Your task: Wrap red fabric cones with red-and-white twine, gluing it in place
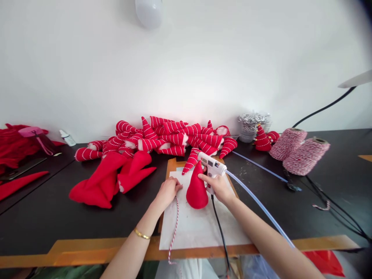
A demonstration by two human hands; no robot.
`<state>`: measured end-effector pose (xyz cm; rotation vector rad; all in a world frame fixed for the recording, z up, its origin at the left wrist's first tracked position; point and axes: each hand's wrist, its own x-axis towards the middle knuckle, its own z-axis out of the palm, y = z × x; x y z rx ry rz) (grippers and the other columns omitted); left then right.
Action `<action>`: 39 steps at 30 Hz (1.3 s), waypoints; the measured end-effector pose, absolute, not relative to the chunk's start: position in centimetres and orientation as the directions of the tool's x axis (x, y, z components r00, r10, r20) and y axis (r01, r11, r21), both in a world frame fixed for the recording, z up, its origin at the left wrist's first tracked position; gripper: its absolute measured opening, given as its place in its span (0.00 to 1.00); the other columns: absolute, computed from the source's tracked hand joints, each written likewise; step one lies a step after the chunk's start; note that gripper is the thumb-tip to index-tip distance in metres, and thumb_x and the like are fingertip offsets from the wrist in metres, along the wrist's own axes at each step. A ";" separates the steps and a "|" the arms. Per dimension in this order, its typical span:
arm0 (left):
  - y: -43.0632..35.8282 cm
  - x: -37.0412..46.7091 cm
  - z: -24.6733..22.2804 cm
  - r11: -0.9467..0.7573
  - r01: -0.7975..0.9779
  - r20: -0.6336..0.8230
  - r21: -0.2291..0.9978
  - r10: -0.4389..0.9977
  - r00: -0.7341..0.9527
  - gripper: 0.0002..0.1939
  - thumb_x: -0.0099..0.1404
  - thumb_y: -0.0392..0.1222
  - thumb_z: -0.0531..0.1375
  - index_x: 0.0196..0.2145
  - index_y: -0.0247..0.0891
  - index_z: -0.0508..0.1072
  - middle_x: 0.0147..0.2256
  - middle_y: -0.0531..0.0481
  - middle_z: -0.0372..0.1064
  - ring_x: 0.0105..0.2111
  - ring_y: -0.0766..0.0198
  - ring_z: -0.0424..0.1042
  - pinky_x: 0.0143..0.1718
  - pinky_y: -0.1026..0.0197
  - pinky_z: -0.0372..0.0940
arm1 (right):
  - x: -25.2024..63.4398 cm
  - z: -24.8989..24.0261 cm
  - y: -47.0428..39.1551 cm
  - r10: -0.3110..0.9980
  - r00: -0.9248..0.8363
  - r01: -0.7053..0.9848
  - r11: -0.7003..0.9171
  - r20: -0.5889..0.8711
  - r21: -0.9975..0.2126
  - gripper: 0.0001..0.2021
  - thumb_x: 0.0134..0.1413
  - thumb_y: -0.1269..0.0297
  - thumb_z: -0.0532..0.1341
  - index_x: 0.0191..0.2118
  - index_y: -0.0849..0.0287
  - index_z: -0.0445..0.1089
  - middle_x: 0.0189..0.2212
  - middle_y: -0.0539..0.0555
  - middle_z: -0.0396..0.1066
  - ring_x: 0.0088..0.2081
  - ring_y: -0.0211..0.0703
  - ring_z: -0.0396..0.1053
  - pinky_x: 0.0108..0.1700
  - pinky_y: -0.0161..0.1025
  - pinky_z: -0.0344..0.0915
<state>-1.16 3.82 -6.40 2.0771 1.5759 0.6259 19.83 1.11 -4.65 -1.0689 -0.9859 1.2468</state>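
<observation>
My left hand (170,190) is closed, pinching the end of a red-and-white twine (175,228) that hangs down past the table's front edge. In my right hand (217,186) is a white hot glue gun (213,164), with a clear glue stick running out of its back and a black cord below. A plain red stuffed felt cone (197,192) stands on the white paper (188,236) between my hands, its tip pointing up. A fingertip of my right hand reaches the cone's side; whether it grips the cone I cannot tell.
Behind the paper lies a pile of twine-wrapped red cones (171,133). Plain red cones (101,180) lie at left. Twine spools (306,157), a tub of silver tinsel (252,122) and decorated cones (263,139) stand at right. Brown tape (95,248) lines the table's front edge.
</observation>
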 end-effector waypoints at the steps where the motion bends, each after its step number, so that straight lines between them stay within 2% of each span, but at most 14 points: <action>1: 3.7 -1.1 -5.9 -0.250 0.712 0.110 0.656 0.965 0.238 0.09 0.63 0.39 0.59 0.24 0.38 0.69 0.29 0.48 0.71 0.32 0.58 0.72 0.39 0.57 0.64 | 19.8 -4.5 1.0 0.998 0.060 -0.220 0.015 0.002 -0.975 0.24 0.33 0.53 0.75 0.35 0.57 0.68 0.26 0.47 0.68 0.25 0.37 0.63 0.24 0.34 0.59; 5: 3.0 -1.2 -1.8 -0.231 0.344 0.152 0.910 0.959 0.241 0.09 0.61 0.46 0.62 0.27 0.38 0.72 0.27 0.50 0.73 0.30 0.60 0.72 0.37 0.58 0.66 | 19.9 -4.1 1.0 1.000 -0.011 -0.179 0.001 0.003 -0.984 0.23 0.34 0.53 0.74 0.34 0.58 0.67 0.27 0.48 0.68 0.27 0.38 0.64 0.25 0.34 0.60; 8: 2.7 -1.3 1.7 -0.189 0.204 0.121 0.960 0.944 0.307 0.10 0.56 0.46 0.67 0.31 0.37 0.77 0.31 0.48 0.77 0.33 0.60 0.74 0.39 0.57 0.68 | 19.9 -3.9 0.9 0.999 -0.035 -0.159 0.003 0.009 -0.987 0.22 0.35 0.53 0.74 0.33 0.57 0.67 0.26 0.47 0.67 0.28 0.39 0.65 0.29 0.36 0.62; 12: 3.3 -0.6 4.0 -0.201 0.158 0.135 0.967 0.926 0.353 0.12 0.56 0.45 0.69 0.36 0.38 0.80 0.33 0.46 0.78 0.33 0.60 0.75 0.39 0.57 0.70 | 19.8 -3.5 0.8 0.999 -0.035 -0.169 0.024 0.030 -0.985 0.22 0.34 0.53 0.75 0.32 0.56 0.67 0.29 0.49 0.70 0.31 0.42 0.68 0.34 0.40 0.66; 15: 4.0 0.3 4.3 -0.211 0.126 0.155 0.969 0.922 0.355 0.09 0.57 0.45 0.68 0.32 0.37 0.79 0.27 0.49 0.75 0.27 0.65 0.71 0.31 0.62 0.68 | 19.6 -3.2 0.7 0.998 -0.040 -0.205 0.033 0.042 -0.978 0.21 0.34 0.55 0.75 0.32 0.56 0.67 0.29 0.49 0.70 0.31 0.42 0.68 0.34 0.40 0.66; 19: 4.3 0.6 5.2 -0.196 0.135 0.121 0.971 0.894 0.430 0.11 0.59 0.47 0.67 0.31 0.36 0.78 0.23 0.52 0.68 0.20 0.70 0.62 0.21 0.67 0.60 | 19.6 -2.8 0.6 0.999 -0.043 -0.216 0.018 0.028 -0.976 0.21 0.34 0.56 0.75 0.33 0.57 0.67 0.28 0.48 0.69 0.28 0.39 0.66 0.30 0.37 0.64; 22: 4.3 0.3 5.6 -0.196 0.167 0.092 0.966 0.870 0.484 0.11 0.58 0.47 0.68 0.31 0.35 0.78 0.25 0.50 0.70 0.22 0.69 0.63 0.21 0.67 0.60 | 19.6 -2.8 0.6 0.998 -0.052 -0.217 0.014 0.026 -0.976 0.21 0.34 0.56 0.75 0.32 0.57 0.66 0.25 0.46 0.67 0.26 0.37 0.63 0.27 0.36 0.62; 26: 4.3 0.0 4.5 -0.181 0.172 0.081 0.968 0.878 0.471 0.11 0.56 0.46 0.68 0.29 0.36 0.77 0.25 0.50 0.70 0.22 0.68 0.63 0.22 0.67 0.60 | 19.7 -3.1 0.6 0.997 -0.069 -0.201 0.028 0.042 -0.979 0.20 0.35 0.56 0.75 0.32 0.57 0.67 0.27 0.47 0.68 0.27 0.37 0.64 0.27 0.35 0.61; 31: 3.4 0.4 2.2 -0.198 0.136 0.130 0.971 0.909 0.396 0.10 0.60 0.47 0.65 0.29 0.37 0.75 0.24 0.54 0.66 0.22 0.70 0.60 0.24 0.67 0.58 | 19.8 -3.6 0.6 0.997 -0.077 -0.160 0.020 0.032 -0.987 0.19 0.38 0.54 0.74 0.33 0.57 0.68 0.27 0.48 0.69 0.28 0.39 0.65 0.28 0.36 0.62; 34: 2.6 0.7 1.5 -0.228 0.125 0.175 0.966 0.925 0.338 0.09 0.60 0.47 0.65 0.30 0.38 0.75 0.26 0.53 0.69 0.25 0.67 0.64 0.28 0.65 0.63 | 19.8 -3.4 0.4 0.996 -0.085 -0.136 0.028 0.040 -0.990 0.19 0.38 0.54 0.73 0.33 0.57 0.68 0.27 0.48 0.69 0.29 0.40 0.66 0.30 0.38 0.64; 37: 2.0 0.9 1.3 -0.282 0.089 0.238 0.955 0.912 0.334 0.09 0.59 0.46 0.66 0.29 0.38 0.76 0.35 0.48 0.74 0.37 0.60 0.72 0.41 0.60 0.68 | 19.5 -2.9 0.1 0.995 -0.087 -0.118 0.027 0.037 -0.993 0.19 0.36 0.55 0.74 0.33 0.56 0.69 0.28 0.48 0.69 0.28 0.40 0.65 0.30 0.38 0.64; 39: 2.0 1.0 1.3 -0.267 0.052 0.233 0.962 0.908 0.349 0.09 0.59 0.46 0.66 0.29 0.37 0.76 0.43 0.44 0.75 0.44 0.56 0.73 0.47 0.56 0.67 | 19.3 -2.5 -0.1 0.996 -0.075 -0.115 0.042 0.051 -0.992 0.19 0.35 0.57 0.74 0.34 0.56 0.70 0.28 0.48 0.69 0.28 0.40 0.65 0.29 0.38 0.64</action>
